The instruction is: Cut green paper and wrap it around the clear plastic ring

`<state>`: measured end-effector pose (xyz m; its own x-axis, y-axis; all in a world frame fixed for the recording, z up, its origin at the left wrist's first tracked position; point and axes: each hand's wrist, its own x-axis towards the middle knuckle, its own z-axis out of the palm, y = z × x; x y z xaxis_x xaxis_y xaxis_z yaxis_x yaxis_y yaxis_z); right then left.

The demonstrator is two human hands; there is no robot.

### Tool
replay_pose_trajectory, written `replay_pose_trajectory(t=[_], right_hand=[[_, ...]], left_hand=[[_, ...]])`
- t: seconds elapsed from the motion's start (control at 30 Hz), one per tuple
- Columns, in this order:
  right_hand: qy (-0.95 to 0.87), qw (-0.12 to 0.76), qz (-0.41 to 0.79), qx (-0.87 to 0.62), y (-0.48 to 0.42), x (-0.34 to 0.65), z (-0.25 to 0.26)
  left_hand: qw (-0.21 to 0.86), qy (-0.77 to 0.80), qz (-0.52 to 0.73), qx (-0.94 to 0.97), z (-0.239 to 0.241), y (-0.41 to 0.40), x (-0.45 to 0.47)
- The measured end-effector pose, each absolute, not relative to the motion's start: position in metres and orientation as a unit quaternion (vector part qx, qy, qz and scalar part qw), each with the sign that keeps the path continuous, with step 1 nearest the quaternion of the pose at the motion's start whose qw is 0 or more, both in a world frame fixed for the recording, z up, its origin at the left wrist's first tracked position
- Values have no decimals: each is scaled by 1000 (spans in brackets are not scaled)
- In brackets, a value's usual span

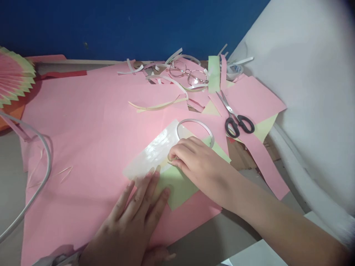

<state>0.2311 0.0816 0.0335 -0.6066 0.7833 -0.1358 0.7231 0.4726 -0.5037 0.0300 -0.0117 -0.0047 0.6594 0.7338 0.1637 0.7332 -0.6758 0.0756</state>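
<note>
The green paper (pixel 181 186) lies at a slant on the pink paper (pixel 80 147), on the near side of the glossy sheet (pixel 156 147), with the grey counter (pixel 9 159) underneath. The left hand (pixel 134 214) is laid flat with fingers spread, their tips on the near edge of the papers. The right hand (pixel 190 155) is curled over the far part, thumb and fingertips pressed together; what, if anything, is between them I cannot tell. A white ring (pixel 191 120) shows just past its knuckles, and the scissors (pixel 230 110) lie open beyond, to the right. The green paper should be light and flexible, quick to crease or slide, so it is best steadied by flat fingers and taken by a corner or edge. The glossy sheet looks slicker and likely wants a gentle pinch at its rim.
</note>
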Motion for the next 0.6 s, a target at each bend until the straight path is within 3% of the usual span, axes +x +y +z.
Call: replay_pose_trajectory(t=[0.6], right_hand=[[-890, -7, 223, -398, 83, 234, 42]], left_hand=[[-44, 392, 76, 916, -11, -14, 30]])
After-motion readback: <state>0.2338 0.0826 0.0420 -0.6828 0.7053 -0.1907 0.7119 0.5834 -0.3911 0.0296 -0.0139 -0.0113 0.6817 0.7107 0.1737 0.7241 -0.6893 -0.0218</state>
